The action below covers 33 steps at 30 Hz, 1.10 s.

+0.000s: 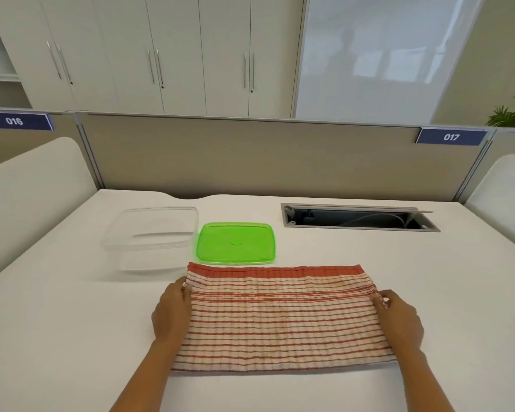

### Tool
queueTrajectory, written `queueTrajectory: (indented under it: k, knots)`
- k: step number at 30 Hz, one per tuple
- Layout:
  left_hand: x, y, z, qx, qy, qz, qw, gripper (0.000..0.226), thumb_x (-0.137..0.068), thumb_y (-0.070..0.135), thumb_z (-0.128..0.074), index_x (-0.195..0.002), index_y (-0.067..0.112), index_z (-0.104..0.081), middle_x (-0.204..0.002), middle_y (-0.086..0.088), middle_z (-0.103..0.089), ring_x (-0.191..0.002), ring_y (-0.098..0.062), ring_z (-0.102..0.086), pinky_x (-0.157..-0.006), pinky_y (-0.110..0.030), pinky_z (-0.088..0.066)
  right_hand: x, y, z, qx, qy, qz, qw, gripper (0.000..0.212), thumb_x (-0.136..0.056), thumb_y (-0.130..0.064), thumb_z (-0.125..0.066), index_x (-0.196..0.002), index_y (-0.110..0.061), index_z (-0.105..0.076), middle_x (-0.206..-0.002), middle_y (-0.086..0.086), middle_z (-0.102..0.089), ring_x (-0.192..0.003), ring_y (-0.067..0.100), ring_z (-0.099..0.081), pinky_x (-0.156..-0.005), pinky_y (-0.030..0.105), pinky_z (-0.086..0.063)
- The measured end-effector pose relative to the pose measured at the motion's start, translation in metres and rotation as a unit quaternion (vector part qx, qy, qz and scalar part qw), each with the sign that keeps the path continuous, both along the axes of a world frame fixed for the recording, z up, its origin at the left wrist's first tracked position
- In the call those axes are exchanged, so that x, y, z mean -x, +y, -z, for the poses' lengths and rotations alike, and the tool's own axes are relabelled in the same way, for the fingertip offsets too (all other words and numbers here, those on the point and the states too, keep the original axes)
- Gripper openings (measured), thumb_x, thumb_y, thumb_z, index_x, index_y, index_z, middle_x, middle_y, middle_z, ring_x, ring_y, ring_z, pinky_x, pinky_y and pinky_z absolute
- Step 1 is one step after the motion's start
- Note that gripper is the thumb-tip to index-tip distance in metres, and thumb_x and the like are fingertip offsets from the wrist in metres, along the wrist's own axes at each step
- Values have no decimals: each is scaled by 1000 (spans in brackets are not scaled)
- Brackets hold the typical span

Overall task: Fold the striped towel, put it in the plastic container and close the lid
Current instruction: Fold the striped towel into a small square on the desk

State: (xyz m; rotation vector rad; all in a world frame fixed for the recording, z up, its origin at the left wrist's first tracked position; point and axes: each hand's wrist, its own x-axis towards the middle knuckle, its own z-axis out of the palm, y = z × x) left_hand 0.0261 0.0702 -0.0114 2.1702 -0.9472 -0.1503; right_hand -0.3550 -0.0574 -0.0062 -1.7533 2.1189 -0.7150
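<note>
Clear container (152, 233) sits empty, green lid (236, 242) beside it; left hand (173, 310) and right hand (399, 319), each grip pinched shut, hold the striped towel (280, 316) ends.

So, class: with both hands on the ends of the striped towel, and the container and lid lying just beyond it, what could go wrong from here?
1. The striped towel, pinched by the left hand and right hand, looks wider than the plastic container; too few folds and it may not fit.
2. The green lid lies almost against the towel's far edge; lifting that edge could nudge it.
</note>
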Motion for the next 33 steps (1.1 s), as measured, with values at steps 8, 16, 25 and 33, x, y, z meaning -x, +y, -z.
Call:
queueTrajectory:
  k: [8, 16, 25, 33]
  knots:
    - [-7, -2, -2, 67, 151, 43, 985, 30, -91, 24, -55, -115, 9, -65, -99, -17, -70, -85, -22, -57, -79, -31, -43, 7, -7, -32, 12, -57, -17, 998, 31, -94, -39, -45, -112, -20, -62, -103, 10, -70, -81, 24, -57, -81, 42, -50]
    - [6, -9, -1, 105, 178, 26, 978, 32, -93, 22, -52, -119, 7, -63, -112, -19, -68, -92, -20, -56, -89, -33, -44, -40, -6, -88, 28, -103, -120, 987, 31, -93, -39, -46, -113, -20, -60, -101, 7, -70, -72, 13, -58, -68, 23, -44]
    - [0, -6, 0, 88, 200, 61, 974, 33, -95, 28, -45, -115, 12, -66, -111, -12, -70, -93, -20, -59, -87, -31, -44, -171, 23, -99, 21, -190, -287, 939, 17, -86, -33, -57, -101, -29, -66, -76, -3, -66, -67, 13, -60, -58, 16, -43]
    - [-2, -7, 2, 72, 176, 57, 980, 32, -96, 22, -41, -81, 17, -69, -85, -9, -72, -72, -14, -59, -64, -24, -42, -254, 59, -34, -5, -161, -328, 931, 26, -92, -30, -51, -113, -17, -62, -58, -9, -52, -46, 1, -42, -45, 15, -32]
